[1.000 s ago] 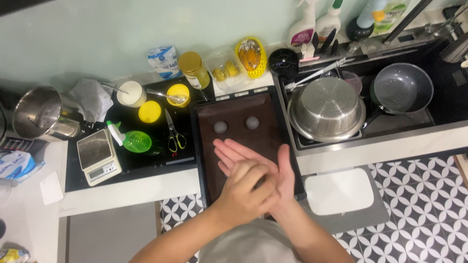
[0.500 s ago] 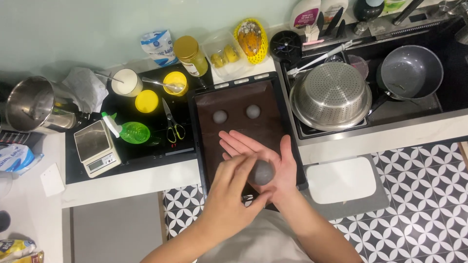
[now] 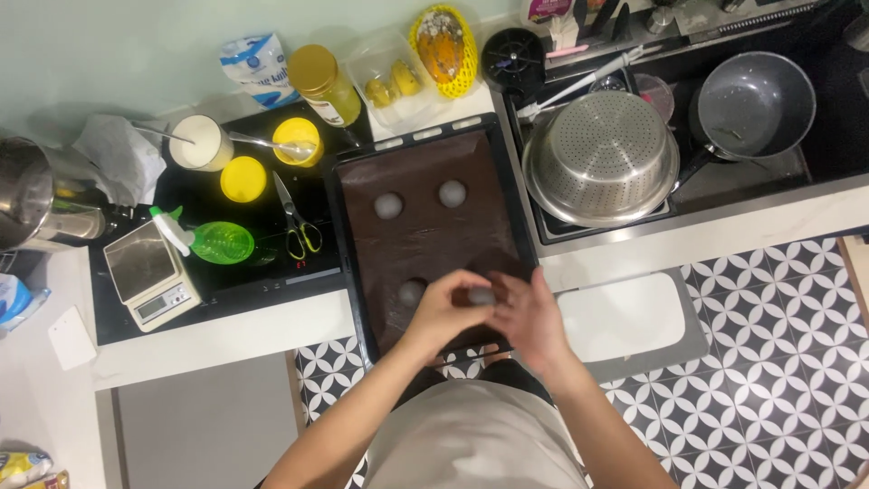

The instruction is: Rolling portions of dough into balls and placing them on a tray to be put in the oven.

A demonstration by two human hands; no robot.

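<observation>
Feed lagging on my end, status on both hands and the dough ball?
Left hand and right hand together pinching a small grey dough ball above the dark lined baking tray. Three grey balls already on it. Nothing in the way.

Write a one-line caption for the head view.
Both hands, left and right, hold a grey ball over a dark tray carrying three more balls.

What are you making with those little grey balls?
A person's left hand and right hand meet around a small round grey dough ball over the dark rectangular baking tray. Three more grey dough balls sit on its brown liner, two at the far end and one near the hands.
</observation>
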